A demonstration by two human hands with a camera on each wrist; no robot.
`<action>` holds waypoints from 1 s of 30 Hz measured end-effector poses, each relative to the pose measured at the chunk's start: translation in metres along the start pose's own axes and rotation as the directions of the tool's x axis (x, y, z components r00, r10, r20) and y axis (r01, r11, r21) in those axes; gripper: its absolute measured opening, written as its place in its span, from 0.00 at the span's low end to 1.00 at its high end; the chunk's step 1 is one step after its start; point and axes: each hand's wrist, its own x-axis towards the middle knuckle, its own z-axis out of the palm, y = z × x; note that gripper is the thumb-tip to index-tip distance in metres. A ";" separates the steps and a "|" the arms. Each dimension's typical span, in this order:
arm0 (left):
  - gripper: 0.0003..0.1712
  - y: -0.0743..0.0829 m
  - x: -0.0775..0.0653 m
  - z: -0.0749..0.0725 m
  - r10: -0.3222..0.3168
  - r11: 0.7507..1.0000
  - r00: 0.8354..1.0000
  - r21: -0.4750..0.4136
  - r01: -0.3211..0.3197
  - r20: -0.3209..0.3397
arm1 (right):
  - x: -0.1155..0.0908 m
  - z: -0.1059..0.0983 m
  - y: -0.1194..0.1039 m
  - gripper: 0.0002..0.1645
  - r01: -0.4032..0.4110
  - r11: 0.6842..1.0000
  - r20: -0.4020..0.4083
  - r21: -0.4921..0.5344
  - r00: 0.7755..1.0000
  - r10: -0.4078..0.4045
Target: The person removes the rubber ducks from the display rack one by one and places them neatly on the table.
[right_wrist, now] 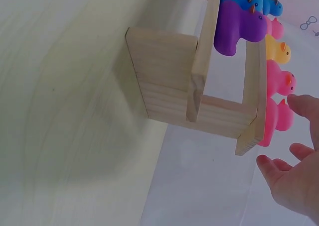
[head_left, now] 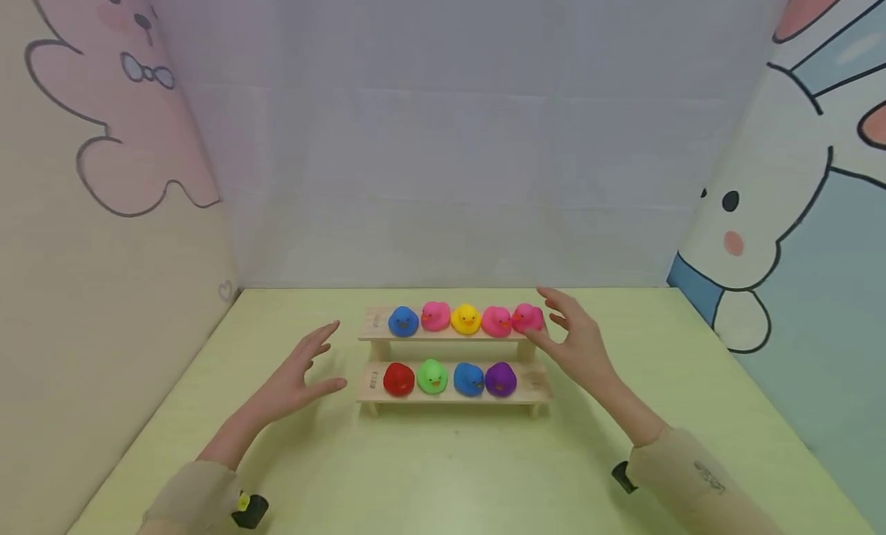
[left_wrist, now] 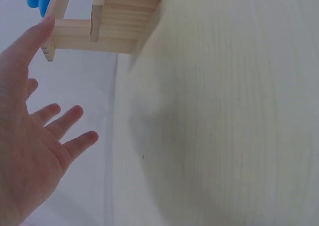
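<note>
A two-step wooden rack (head_left: 537, 377) carries rubber ducks. On its upper step sit a blue duck (head_left: 404, 321), a pink duck (head_left: 436, 316), a yellow duck (head_left: 467, 319), a second pink duck (head_left: 497, 320) and a third pink duck (head_left: 527, 318). The lower step bears a red duck (head_left: 398, 379), a green duck (head_left: 432, 376), another blue duck (head_left: 469, 379) and a purple duck (head_left: 501, 379). My right hand (head_left: 580, 349), fingers apart, is beside the rightmost pink duck; contact is unclear. Left of the rack my left hand (head_left: 294, 377) hovers empty, fingers spread.
The rack stands on a pale yellow-green table (head_left: 450, 473). Behind it hangs a whitish backdrop (head_left: 457, 174). Side walls bear a pink cartoon animal (head_left: 138, 104) on the left and a white rabbit (head_left: 754, 197) on the right.
</note>
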 end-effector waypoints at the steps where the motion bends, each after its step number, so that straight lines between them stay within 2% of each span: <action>1: 0.53 0.000 0.000 0.000 -0.005 1.000 1.000 -0.012 0.005 -0.006 | 0.001 0.003 -0.001 0.40 -0.001 1.000 -0.003 0.011 1.000 0.001; 7: 0.52 -0.002 -0.001 0.006 -0.019 0.997 1.000 -0.075 0.020 0.010 | 0.002 0.016 -0.005 0.37 -0.005 0.999 -0.067 0.048 0.998 0.008; 11: 0.53 -0.001 0.000 0.011 -0.037 0.989 0.999 -0.140 0.041 0.028 | 0.002 0.021 -0.006 0.34 -0.039 0.998 -0.100 0.043 0.994 0.043; 21: 0.48 -0.004 0.000 0.032 -0.092 0.942 0.993 -0.317 0.111 0.075 | 0.004 0.025 -0.007 0.26 -0.139 0.988 -0.091 0.065 0.985 0.144; 25: 0.46 -0.003 0.001 0.041 -0.104 0.924 0.989 -0.357 0.134 0.103 | 0.005 0.027 -0.009 0.26 -0.162 0.984 -0.083 0.074 0.982 0.167; 30: 0.44 0.001 0.000 0.048 -0.115 0.917 0.985 -0.368 0.155 0.128 | 0.007 0.028 -0.011 0.26 -0.184 0.981 -0.071 0.066 0.980 0.188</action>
